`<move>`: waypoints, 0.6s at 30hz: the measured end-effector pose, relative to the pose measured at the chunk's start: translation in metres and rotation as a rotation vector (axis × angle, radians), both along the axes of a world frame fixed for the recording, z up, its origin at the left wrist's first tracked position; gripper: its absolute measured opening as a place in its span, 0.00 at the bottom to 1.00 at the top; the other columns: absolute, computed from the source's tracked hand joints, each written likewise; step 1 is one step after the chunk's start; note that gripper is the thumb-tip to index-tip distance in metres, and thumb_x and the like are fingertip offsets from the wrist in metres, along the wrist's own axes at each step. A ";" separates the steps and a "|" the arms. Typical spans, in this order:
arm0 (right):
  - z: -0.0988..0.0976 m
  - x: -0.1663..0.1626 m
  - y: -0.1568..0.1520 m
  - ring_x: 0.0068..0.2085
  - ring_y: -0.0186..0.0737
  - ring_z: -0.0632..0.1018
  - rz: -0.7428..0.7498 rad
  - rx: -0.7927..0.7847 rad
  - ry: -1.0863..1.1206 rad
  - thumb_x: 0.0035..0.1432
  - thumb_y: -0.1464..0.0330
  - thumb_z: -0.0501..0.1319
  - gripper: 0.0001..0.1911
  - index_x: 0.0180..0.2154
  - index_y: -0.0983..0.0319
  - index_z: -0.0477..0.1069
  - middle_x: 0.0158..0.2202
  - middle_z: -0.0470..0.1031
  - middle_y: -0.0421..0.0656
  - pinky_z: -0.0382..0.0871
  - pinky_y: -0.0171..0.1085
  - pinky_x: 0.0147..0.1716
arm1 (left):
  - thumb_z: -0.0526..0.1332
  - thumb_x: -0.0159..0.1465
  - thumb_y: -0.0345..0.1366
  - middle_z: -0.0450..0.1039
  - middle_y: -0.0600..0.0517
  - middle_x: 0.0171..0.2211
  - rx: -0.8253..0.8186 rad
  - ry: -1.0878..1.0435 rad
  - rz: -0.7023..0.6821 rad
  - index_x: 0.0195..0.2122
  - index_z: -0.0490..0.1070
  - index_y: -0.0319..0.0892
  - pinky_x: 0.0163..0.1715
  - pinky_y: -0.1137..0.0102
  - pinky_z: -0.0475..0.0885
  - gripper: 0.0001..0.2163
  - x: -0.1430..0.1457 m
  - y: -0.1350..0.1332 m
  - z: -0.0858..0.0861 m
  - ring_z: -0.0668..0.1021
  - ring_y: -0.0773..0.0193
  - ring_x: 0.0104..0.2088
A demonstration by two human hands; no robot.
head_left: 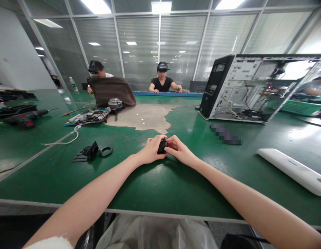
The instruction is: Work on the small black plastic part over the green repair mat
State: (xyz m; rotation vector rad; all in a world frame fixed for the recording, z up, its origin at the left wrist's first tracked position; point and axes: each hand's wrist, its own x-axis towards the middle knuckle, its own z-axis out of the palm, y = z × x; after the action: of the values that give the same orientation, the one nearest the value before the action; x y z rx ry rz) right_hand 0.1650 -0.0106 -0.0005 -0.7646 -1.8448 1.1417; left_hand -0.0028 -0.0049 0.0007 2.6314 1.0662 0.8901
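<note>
Just above the middle of the table's near half, a small black boxy device [161,147] is held between my two hands. My left hand [150,150] is closed around its left side, thumb below and fingers over the top. From the right, the fingertips and thumb of my right hand [179,149] pinch it. Fingers cover much of the device, so its exact kind cannot be made out. On the table to the left lie a black bracket-like part [89,151] with a slotted base and, beside it, a black ring [106,151].
An opened computer case [235,90] stands at right, with a white elongated device [292,169] nearer me. Circuit boards [89,117], a cable [69,141] and a power drill [26,118] lie left. Two people sit across the green table [160,190]; another is partly visible far right.
</note>
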 end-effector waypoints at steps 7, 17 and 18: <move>-0.001 -0.003 0.002 0.34 0.33 0.70 -0.142 0.033 -0.007 0.52 0.64 0.55 0.08 0.33 0.60 0.60 0.32 0.66 0.39 0.66 0.36 0.36 | 0.60 0.51 0.39 0.59 0.47 0.48 0.013 0.003 -0.006 0.50 0.48 0.45 0.47 0.61 0.56 0.28 0.000 0.001 -0.001 0.64 0.58 0.49; 0.003 0.000 0.001 0.38 0.34 0.71 -0.028 -0.054 0.040 0.48 0.68 0.59 0.11 0.34 0.60 0.59 0.36 0.65 0.39 0.66 0.38 0.40 | 0.60 0.52 0.39 0.59 0.47 0.48 -0.001 -0.013 -0.016 0.50 0.48 0.45 0.47 0.61 0.56 0.27 0.000 0.000 0.000 0.64 0.57 0.49; 0.004 0.000 0.000 0.38 0.34 0.71 -0.011 -0.050 0.051 0.47 0.68 0.59 0.11 0.34 0.60 0.59 0.36 0.65 0.39 0.66 0.38 0.40 | 0.59 0.52 0.39 0.59 0.47 0.48 -0.001 -0.014 -0.017 0.50 0.48 0.44 0.47 0.61 0.56 0.27 0.000 0.000 0.000 0.64 0.57 0.49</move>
State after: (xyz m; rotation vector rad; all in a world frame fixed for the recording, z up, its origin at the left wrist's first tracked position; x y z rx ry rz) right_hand 0.1653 -0.0111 0.0033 -0.7657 -1.7736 1.1942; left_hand -0.0026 -0.0048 0.0006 2.6254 1.0387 0.9031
